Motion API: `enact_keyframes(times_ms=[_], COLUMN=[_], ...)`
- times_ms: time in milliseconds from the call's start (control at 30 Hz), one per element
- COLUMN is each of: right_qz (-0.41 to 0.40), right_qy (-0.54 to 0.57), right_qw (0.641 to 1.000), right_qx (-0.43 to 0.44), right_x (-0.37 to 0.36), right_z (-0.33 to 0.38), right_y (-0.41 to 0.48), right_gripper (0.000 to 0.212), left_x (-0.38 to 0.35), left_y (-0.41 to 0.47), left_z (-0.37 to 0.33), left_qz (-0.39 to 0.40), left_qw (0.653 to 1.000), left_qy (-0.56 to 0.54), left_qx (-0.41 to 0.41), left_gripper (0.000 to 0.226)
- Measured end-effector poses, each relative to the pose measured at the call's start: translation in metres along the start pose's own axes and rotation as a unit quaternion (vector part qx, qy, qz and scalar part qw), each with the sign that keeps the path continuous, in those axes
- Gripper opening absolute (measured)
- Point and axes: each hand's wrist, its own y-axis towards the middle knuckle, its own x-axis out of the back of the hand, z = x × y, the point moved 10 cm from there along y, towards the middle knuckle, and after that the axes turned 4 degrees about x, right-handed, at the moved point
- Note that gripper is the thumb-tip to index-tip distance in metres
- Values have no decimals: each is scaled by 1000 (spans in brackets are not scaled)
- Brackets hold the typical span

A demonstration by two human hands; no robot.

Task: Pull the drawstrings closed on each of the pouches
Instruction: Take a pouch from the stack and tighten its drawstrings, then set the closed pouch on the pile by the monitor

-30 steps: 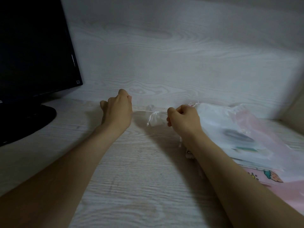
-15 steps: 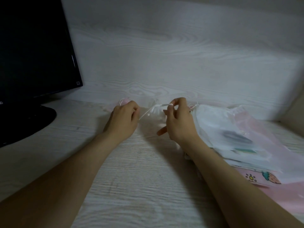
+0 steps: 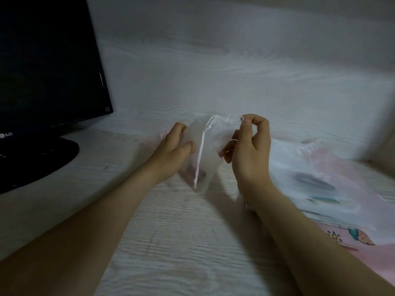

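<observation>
Pouch gripped by left hand, right hand pinching.

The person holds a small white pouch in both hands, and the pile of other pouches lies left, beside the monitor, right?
No: the head view shows the pile of other pouches on the right, opposite the monitor. The left hand and right hand do hold the white pouch.

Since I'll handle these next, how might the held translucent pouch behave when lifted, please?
Probably floppy: the pouch looks thin, hanging between the left hand and right hand. Likely light: fingers alone hold it. Its drawstring dangles loosely, so may snag.
</observation>
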Motion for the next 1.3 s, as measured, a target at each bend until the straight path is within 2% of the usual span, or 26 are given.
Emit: enact_keyframes(times_ms=[67, 167, 267, 400, 500, 567, 600, 633, 700, 767, 867, 1000, 1100, 1200, 1300], right_qz=[5, 53, 119, 162, 177, 185, 189, 192, 193, 193, 206, 231, 252, 258, 216], right_qy=[-13, -110, -205, -236, -257, -271, -277, -284, -298, -313, -333, -375, -424, -473, -537], right_qw=[1000, 993, 971, 958, 950, 944, 942, 939, 935, 930, 920, 897, 864, 824, 777], right_qx=[-10, 5, 9, -19, -13, -17, -19, -20, -12, -5, 11, 38, 100, 173, 248], right_x=[-3, -13, -27, -37, -40, -41, -41, -41, -42, -43, -47, -49, -56, -65, -61], right_z=[-4, -14, -33, -51, -52, -55, -56, -57, -56, -56, -56, -54, -48, -33, -4], right_y=[-4, -14, -26, -32, -32, -32, -33, -34, -34, -35, -37, -38, -39, -37, -26], right_gripper=[16, 36, 53, 52, 48, 45, 43, 42, 38, 35, 30, 28, 32, 35, 32], left_x=[12, 31, 54, 86, 91, 86, 84, 80, 62, 34, 5, 18, 20, 3, -22], left_y=[-1, -5, -9, -2, 8, 7, 5, 3, 3, 4, 1, 0, -1, -5, -10], left_z=[-3, -6, -7, 17, 43, 51, 47, 40, 26, 23, 34, 34, 29, 13, 2], left_qz=[-56, -132, -216, -273, -240, -227, -236, -242, -214, -123, 0, -30, -53, -38, 10], left_qw=[998, 991, 976, 956, 949, 927, 911, 899, 899, 906, 887, 872, 856, 882, 922], left_qy=[3, -1, 43, 108, 197, 286, 328, 357, 383, 405, 462, 488, 514, 468, 376], left_qx=[2, 6, -3, 13, 48, 87, 88, 75, 23, -10, -2, 30, 27, -46, -94], left_gripper=[25, 14, 20, 30, 58, 78, 81, 78, 60, 43, 36, 29, 24, 24, 23])
